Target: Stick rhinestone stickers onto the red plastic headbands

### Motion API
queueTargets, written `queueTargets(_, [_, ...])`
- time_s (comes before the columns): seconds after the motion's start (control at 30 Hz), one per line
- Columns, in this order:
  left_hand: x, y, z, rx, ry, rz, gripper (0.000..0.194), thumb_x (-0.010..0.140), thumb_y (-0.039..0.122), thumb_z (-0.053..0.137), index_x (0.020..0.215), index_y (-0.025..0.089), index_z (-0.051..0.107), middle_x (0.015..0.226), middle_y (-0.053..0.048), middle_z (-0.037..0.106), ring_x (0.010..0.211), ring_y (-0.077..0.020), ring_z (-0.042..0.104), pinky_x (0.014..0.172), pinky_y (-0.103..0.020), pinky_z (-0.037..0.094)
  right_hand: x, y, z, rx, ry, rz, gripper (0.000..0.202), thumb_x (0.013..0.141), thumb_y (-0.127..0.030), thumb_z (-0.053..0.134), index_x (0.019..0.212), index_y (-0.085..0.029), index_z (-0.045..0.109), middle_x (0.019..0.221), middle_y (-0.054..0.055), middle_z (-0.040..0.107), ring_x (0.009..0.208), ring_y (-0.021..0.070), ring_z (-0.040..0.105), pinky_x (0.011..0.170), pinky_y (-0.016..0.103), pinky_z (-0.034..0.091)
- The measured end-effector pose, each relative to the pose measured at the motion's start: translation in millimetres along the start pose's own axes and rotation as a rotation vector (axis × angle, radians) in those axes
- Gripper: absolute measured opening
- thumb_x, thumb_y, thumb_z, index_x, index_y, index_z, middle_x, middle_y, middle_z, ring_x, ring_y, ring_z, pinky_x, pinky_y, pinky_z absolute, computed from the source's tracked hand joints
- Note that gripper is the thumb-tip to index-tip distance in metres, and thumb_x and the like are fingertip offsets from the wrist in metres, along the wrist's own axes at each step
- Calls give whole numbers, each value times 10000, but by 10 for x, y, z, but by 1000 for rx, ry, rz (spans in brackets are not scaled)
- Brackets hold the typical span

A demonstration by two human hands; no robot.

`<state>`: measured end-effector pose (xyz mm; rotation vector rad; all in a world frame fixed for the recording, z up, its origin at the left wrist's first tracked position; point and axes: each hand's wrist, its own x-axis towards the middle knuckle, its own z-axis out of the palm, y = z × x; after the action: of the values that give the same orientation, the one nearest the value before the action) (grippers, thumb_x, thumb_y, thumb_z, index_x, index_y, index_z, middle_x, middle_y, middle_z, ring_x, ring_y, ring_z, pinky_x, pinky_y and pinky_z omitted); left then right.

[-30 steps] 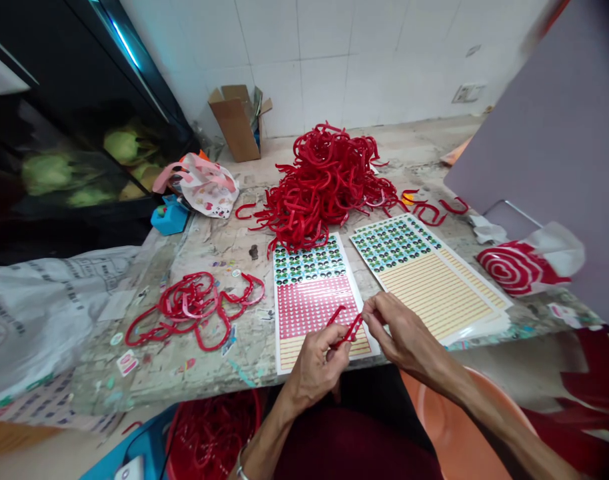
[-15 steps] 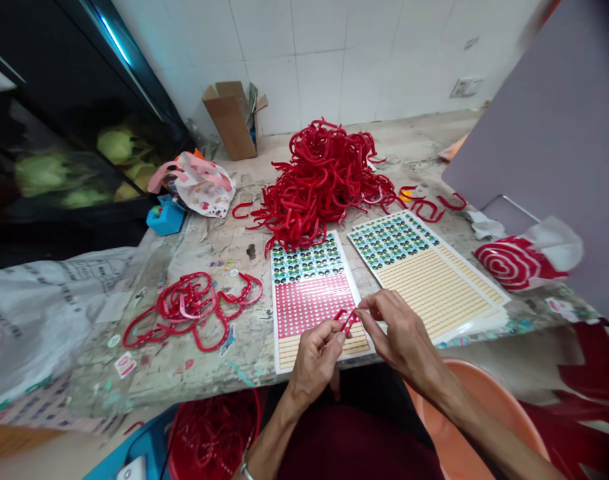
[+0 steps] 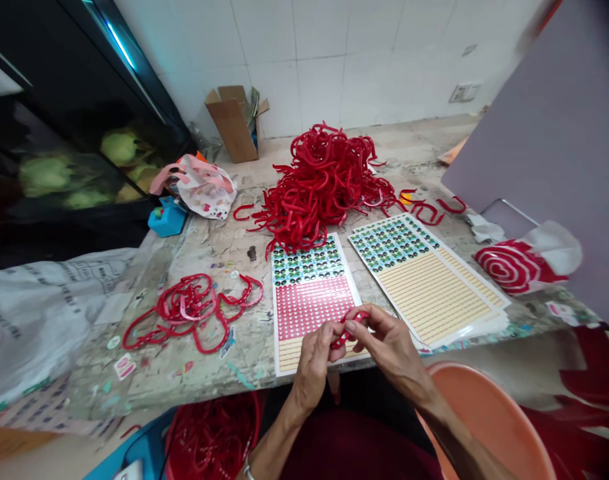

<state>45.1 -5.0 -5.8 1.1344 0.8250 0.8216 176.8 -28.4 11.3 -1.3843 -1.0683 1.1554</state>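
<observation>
My left hand and my right hand meet above the front edge of the table. Between them is a thin red curved band, pinched by the fingertips of both hands and partly hidden by them. Light spots show on its surface. Just beneath my hands lies a sticker sheet with green-blue, pink heart-dotted and yellow striped sections. A big heap of red curved bands rises behind that sheet. To the left, a smaller tangle of spotted red bands lies on the table.
More sticker sheets are stacked at right, beside a red-and-white packet. A cardboard box, a printed bag and a blue holder stand at back left. Below are a red basin and an orange basin.
My right hand has moved slightly down and left, its fingers now on the band. My left fingers have closed in around it, so less of the band shows.
</observation>
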Motion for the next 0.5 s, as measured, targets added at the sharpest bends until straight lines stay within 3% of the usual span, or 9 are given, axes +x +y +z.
queueTargets(0.17, [-28, 33, 5, 24, 8, -25, 442, 916, 432, 294, 875, 126, 611, 665, -8, 469, 567, -103, 378, 544, -227, 330, 55, -15, -83, 25, -5, 5, 334, 849, -455, 482, 790, -152, 610, 587, -13, 528, 491, 99, 521, 483, 230, 461])
queueTargets(0.37, [-17, 125, 3, 53, -58, -65, 561, 923, 465, 185, 952, 114, 621, 745, -48, 566, 589, -116, 435, 593, -243, 374, 131, 75, -83, 116, 4, 53, 377, 839, -483, 487, 803, -138, 637, 532, -27, 505, 433, 80, 484, 438, 217, 455])
queueTargets(0.5, [-4, 112, -13, 160, -88, -7, 446, 926, 414, 270, 917, 126, 610, 605, 5, 502, 557, -107, 423, 590, -235, 360, 199, 117, -77, 197, -19, 94, 406, 803, -519, 519, 826, -135, 649, 516, -33, 486, 431, 81, 467, 426, 219, 451])
